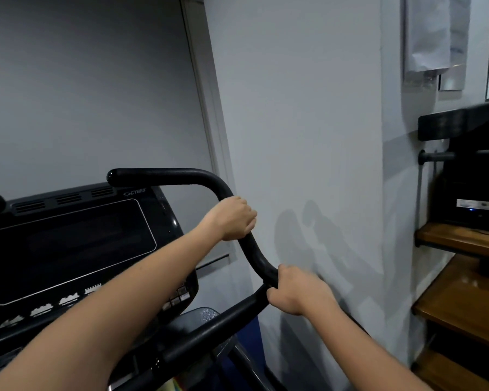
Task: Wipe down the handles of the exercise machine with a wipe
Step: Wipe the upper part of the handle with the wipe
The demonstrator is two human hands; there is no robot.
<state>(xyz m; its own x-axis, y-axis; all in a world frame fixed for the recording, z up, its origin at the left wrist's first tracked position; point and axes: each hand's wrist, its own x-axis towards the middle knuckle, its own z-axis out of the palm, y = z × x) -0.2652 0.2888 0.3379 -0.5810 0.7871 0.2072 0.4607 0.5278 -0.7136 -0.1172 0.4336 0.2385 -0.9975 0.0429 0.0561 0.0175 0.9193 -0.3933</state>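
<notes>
We see both bare hands on the curved black foam-covered handlebar (pixel 249 249) of the black exercise machine w/ a dark glossy console screen (pixel 71 249), "CYBEX" printed above it. Left hand (pixel 233 218), just right of frame centre at approx 2 o'clock from the console, is closed around the bar's upper bend, fingers wrapped over the far side. Right hand (pixel 297 290) sits lower, at approx 5 o'clock from the left one, fist closed on the bar where it kinks back toward the frame's bottom left. No wipe shows in either grip; we can't tell if one is tucked inside a palm. Bar's free end w/ a shiny rounded cap (pixel 112 176) points to 9 o'clock, above the console. Pale grey wall (pixel 308 122) runs behind the hands, their shadows on it. At 3 o'clock, brown wooden shelves (pixel 463 306) carry a black box-shaped device (pixel 474 193) w/ a small blue light.
</notes>
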